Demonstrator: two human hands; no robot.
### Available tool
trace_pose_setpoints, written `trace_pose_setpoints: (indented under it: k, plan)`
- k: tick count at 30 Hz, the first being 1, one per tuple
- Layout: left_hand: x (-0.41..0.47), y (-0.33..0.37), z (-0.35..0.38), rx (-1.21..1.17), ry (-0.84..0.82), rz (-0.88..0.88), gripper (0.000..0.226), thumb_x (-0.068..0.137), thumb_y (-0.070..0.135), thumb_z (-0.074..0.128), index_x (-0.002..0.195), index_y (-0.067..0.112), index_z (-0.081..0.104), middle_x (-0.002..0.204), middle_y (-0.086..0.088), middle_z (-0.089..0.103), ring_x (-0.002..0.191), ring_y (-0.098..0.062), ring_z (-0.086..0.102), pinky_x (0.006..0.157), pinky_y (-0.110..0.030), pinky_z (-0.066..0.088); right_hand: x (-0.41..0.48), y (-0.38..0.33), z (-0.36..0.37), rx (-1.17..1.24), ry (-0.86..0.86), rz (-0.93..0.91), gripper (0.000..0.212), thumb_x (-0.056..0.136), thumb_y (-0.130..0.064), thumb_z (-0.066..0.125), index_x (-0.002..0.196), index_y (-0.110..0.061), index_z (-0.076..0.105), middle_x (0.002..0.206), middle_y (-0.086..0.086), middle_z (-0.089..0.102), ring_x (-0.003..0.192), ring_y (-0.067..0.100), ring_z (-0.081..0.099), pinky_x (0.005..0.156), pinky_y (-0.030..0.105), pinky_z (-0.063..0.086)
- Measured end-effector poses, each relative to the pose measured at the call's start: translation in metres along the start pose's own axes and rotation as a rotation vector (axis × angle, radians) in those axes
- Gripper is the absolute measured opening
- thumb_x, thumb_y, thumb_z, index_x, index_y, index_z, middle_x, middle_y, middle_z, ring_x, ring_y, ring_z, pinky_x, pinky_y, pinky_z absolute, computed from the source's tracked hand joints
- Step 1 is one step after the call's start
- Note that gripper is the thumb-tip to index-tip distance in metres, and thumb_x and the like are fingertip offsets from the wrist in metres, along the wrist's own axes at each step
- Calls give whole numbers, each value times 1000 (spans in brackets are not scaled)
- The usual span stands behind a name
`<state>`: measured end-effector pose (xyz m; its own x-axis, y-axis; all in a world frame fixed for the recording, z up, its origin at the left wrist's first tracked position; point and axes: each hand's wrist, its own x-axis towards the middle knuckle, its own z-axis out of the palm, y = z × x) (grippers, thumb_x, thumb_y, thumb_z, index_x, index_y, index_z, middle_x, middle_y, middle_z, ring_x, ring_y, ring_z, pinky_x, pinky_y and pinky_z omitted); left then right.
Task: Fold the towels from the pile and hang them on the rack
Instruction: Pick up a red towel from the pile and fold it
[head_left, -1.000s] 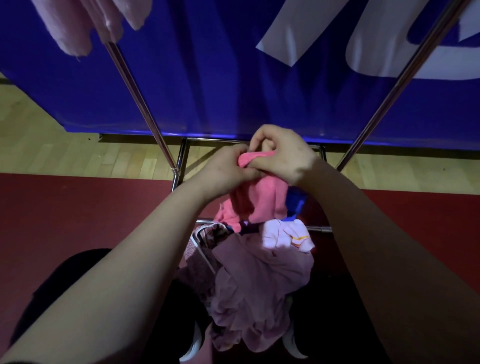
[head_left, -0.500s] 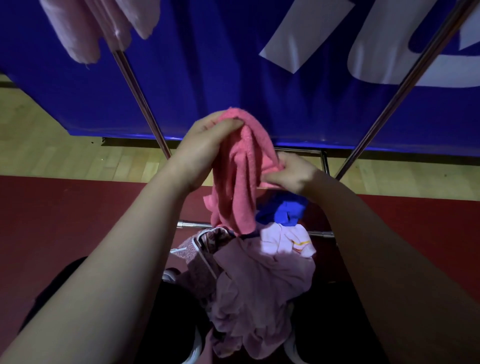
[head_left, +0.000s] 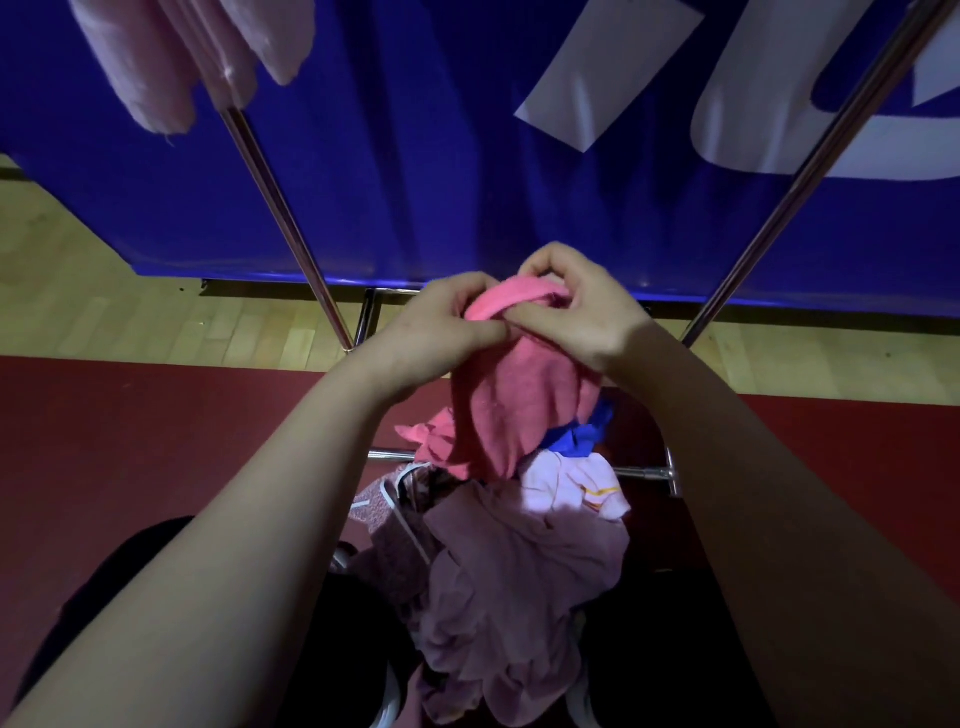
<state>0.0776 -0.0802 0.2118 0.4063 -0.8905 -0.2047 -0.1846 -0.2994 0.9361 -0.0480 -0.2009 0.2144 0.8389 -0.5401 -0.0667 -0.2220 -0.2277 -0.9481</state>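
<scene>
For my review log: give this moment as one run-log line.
left hand: grips pink towel | right hand: grips it too | pile: below | rack: pale towels hung

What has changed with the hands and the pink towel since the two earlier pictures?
Since half a second ago the left hand has come down and the right hand has risen a little, so both now grip the top of the pink towel close together. Neither let go. The pile, the rack and the pale towels on it stayed as they were.
</scene>
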Motion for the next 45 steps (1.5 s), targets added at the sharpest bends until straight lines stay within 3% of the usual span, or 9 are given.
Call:
trace_pose_setpoints:
  k: [4, 10, 14, 21, 25, 28, 32, 38, 45]
  plan:
    - [-5, 9, -6, -173, 89, 53, 19, 87, 6, 69, 106, 6, 68, 94, -11, 70, 83, -19, 63, 81, -37, 53, -2, 8, -8, -77, -193, 140, 50, 70, -12, 86, 113, -15, 60, 100, -2, 72, 84, 5, 67, 79, 22, 55]
    - [-10, 34, -20, -206, 219, 202, 7, 91, 17, 66, 90, 11, 69, 82, 0, 67, 74, -8, 57, 68, -19, 46, -4, 33, -2, -731, -336, 367, 26, 77, -16, 78, 97, -2, 70, 93, 11, 71, 82, 24, 64, 69, 31, 49]
    - [-19, 38, -39, -136, 463, 239, 18, 96, 34, 58, 84, 23, 64, 71, 8, 52, 67, -10, 46, 59, -30, 40, -8, 38, -17, -637, -135, 386, 19, 83, -17, 68, 102, -11, 71, 99, 7, 71, 87, 23, 65, 73, 31, 48]
    - [-31, 44, -55, 39, 632, 129, 25, 99, 35, 50, 82, 17, 54, 64, 5, 44, 61, -12, 41, 60, -32, 38, -17, 24, -14, -76, 421, 166, 11, 87, -15, 48, 82, -23, 54, 70, -2, 55, 69, 18, 51, 66, 32, 45]
    - [-49, 59, -61, 114, 389, 126, 36, 84, 43, 71, 81, 12, 53, 68, -2, 50, 64, -15, 48, 57, -35, 42, -25, -15, -25, -157, 544, -23, 15, 88, -9, 50, 89, -19, 60, 76, -5, 61, 70, 11, 56, 60, 21, 45]
    - [-67, 81, -73, 160, 252, 105, 48, 72, 39, 84, 85, 5, 53, 70, -6, 54, 64, -16, 52, 59, -35, 48, -31, -45, -44, -341, 625, -90, 11, 86, -25, 55, 92, -25, 65, 85, -7, 68, 85, 15, 63, 77, 33, 51]
    - [-84, 121, -88, 324, 297, 240, 31, 74, 31, 84, 85, 15, 59, 67, 8, 57, 59, -2, 49, 54, -22, 45, -42, -93, -65, -466, 654, -135, 17, 86, -34, 55, 97, -30, 68, 93, -11, 70, 92, 15, 63, 81, 37, 52]
    - [-103, 179, -102, 549, 397, 371, 27, 86, 25, 73, 80, 10, 52, 66, 2, 46, 62, -14, 42, 55, -29, 36, -66, -160, -84, -528, 705, -213, 17, 90, -32, 57, 100, -30, 71, 99, -10, 71, 96, 13, 63, 78, 28, 46]
    - [-136, 231, -112, 734, 565, 479, 14, 76, -5, 50, 84, 6, 53, 81, -9, 58, 71, -27, 52, 59, -34, 40, -95, -223, -101, -757, 719, -286, 27, 99, -32, 45, 108, -19, 66, 108, 8, 69, 104, 32, 61, 80, 36, 44]
